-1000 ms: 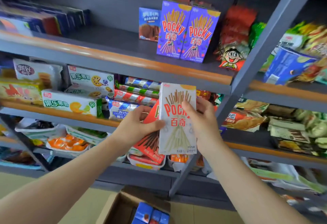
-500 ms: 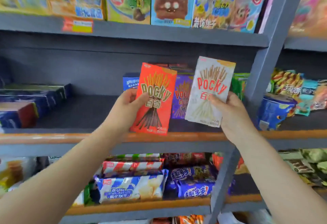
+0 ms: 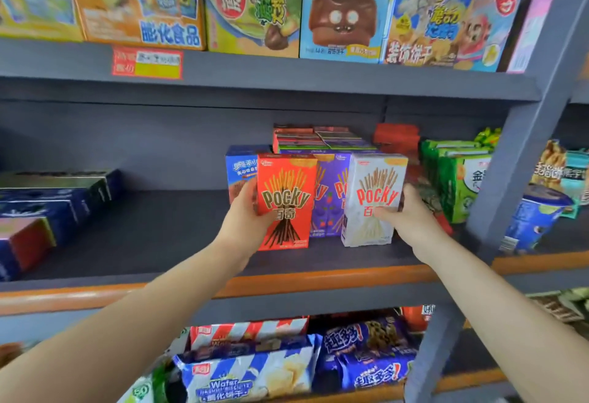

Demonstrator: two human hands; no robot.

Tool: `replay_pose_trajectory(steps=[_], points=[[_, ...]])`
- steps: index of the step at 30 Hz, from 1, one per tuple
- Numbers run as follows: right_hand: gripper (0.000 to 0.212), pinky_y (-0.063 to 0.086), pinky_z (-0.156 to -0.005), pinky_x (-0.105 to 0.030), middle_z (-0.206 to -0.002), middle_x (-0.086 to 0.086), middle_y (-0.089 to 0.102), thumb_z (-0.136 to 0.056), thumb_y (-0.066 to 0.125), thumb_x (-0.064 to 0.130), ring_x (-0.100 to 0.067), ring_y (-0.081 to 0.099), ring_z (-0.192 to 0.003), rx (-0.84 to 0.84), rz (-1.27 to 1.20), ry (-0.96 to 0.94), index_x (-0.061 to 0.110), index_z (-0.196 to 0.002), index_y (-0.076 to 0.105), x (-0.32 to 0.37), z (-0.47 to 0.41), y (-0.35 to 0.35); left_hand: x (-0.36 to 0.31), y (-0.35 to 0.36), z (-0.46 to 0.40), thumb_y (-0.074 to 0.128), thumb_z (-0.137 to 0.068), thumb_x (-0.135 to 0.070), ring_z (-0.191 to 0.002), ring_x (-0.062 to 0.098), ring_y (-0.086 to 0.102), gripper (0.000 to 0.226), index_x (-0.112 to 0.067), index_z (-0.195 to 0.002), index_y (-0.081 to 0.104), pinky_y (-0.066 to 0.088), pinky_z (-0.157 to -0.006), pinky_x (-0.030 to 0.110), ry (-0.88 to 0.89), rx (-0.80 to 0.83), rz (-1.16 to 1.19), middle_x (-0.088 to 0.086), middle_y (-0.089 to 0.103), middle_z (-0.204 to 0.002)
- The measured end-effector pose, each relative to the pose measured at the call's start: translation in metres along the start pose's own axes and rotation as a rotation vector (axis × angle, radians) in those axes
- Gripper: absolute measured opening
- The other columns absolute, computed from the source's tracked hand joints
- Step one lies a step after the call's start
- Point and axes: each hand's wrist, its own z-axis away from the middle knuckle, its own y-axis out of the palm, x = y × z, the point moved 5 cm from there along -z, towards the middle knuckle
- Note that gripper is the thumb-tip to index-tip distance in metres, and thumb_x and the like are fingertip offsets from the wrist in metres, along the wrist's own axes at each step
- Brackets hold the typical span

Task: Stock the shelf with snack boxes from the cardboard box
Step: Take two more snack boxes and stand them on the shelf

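We face a grey shelving unit with orange front lips; its middle shelf carries the work. On the shelf above stand large cartoon-printed snack cartons, and a red and yellow price tag is stuck to that shelf's front edge. Toward the left edge of the middle shelf lie dark blue flat boxes; toward the right edge, by the upright post, stand green packs. At the back, right of centre, purple Pocky boxes stand upright with more boxes stacked flat on top, and a blue biscuit box stands just left of them. Below, the lower shelf holds blue and white wafer bags and purple cookie bags. Our left hand grips the red Pocky box at its left side, thumb across the front face, the other fingers hidden behind the box; the box stands upright with its base at or just on the shelf, in front of the purple ones. Our right hand grips the white Pocky box at its right side, thumb pressed on the lower front, the remaining fingers curled behind; that box is also upright, base at the shelf, just right of the red one with purple boxes showing between them. We cannot tell whether either base fully rests on the shelf.
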Motion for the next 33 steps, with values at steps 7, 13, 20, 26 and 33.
replay_pose_trajectory(steps=[7, 13, 20, 26, 33], points=[[0.042, 0.041, -0.088, -0.033, -0.118, 0.001, 0.054, -0.087, 0.062, 0.013, -0.016, 0.050, -0.108, 0.094, 0.096, -0.006, 0.013, -0.123, 0.040, 0.005, -0.003, 0.021, -0.004, 0.014, -0.002, 0.060, -0.087, -0.013, -0.099, 0.011, 0.060, 0.042, -0.025, -0.125, 0.048, 0.047, -0.083, 0.028, -0.016, 0.044, -0.186, -0.016, 0.060, -0.098], [0.049, 0.037, -0.084, -0.029, -0.112, 0.003, 0.049, -0.088, 0.063, 0.018, -0.012, 0.047, -0.102, 0.130, 0.066, 0.009, 0.011, -0.126, 0.034, 0.012, -0.003, 0.029, -0.011, 0.027, -0.006, 0.057, -0.088, -0.013, -0.102, 0.019, 0.061, 0.046, -0.017, -0.131, 0.042, 0.044, -0.079, 0.026, 0.047, 0.067, -0.386, 0.000, 0.063, -0.115], [0.038, 0.047, -0.094, -0.037, -0.109, 0.001, 0.065, -0.080, 0.069, 0.005, -0.016, 0.060, -0.104, 0.124, 0.038, -0.056, 0.015, -0.114, 0.056, 0.015, -0.008, 0.028, -0.010, 0.032, -0.008, 0.056, -0.089, -0.013, -0.099, 0.024, 0.062, 0.036, -0.010, -0.124, 0.047, 0.047, -0.074, 0.029, 0.062, 0.040, -0.462, 0.008, 0.064, -0.114], [0.070, 0.044, -0.095, -0.036, -0.124, 0.000, 0.056, -0.075, 0.076, 0.022, -0.019, 0.053, -0.114, 0.010, 0.076, 0.018, 0.011, -0.130, 0.034, 0.008, -0.001, 0.016, -0.007, 0.026, -0.011, 0.064, -0.083, -0.021, -0.097, 0.026, 0.061, 0.045, -0.007, -0.120, 0.042, 0.048, -0.070, 0.034, 0.041, 0.015, -0.542, 0.011, 0.061, -0.113], [0.070, 0.034, -0.097, -0.025, -0.137, -0.005, 0.046, -0.082, 0.069, 0.020, -0.017, 0.043, -0.125, -0.081, 0.371, -0.320, 0.013, -0.140, 0.031, 0.025, 0.061, -0.024, -0.040, 0.021, 0.041, 0.060, -0.083, -0.023, -0.120, 0.039, 0.041, 0.053, -0.008, -0.130, 0.044, 0.035, -0.098, 0.049, 0.521, -0.225, -0.791, 0.018, 0.044, -0.134]])
